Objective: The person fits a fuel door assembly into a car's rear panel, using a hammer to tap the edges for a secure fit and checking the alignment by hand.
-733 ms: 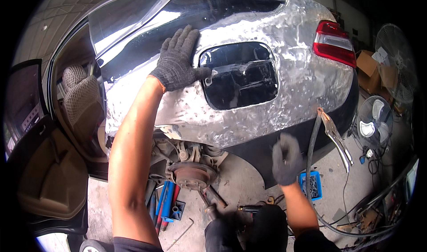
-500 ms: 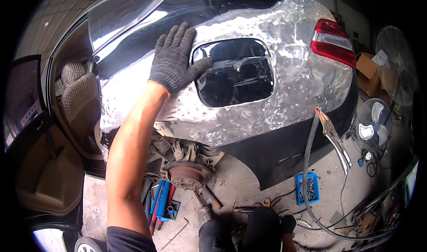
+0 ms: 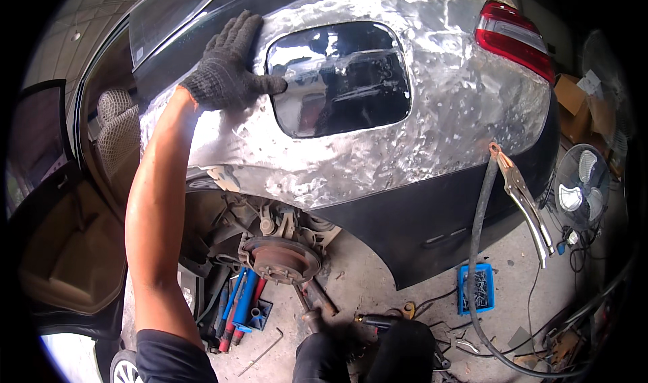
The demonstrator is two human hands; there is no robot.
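Observation:
My left hand (image 3: 228, 69), in a dark grey knit glove, lies flat with fingers spread on a car's rear side panel (image 3: 439, 126). The panel is sanded to shiny, uneven bare metal. My thumb reaches the left edge of a black fuel door (image 3: 341, 79) with rounded corners, while the fingertips lie near the remaining black paint above. Nothing is held in this hand. My right hand is out of the picture. Locking pliers (image 3: 523, 197) hang from the panel's lower edge below the red tail light (image 3: 514, 40), with a thick grey cable (image 3: 478, 227) at their jaws.
Below the wheel arch sits a rusty brake disc (image 3: 280, 258). Blue and red tools (image 3: 243, 305) lie beside it. A blue basket of small metal pieces (image 3: 476, 288) stands on the floor. A fan (image 3: 580, 187) is at right; an open car door (image 3: 64, 241) is at left.
My left hand has slid left along the panel, its thumb now nearer the fuel door's edge. My right hand, low at the right before, has left the picture. The view has shifted.

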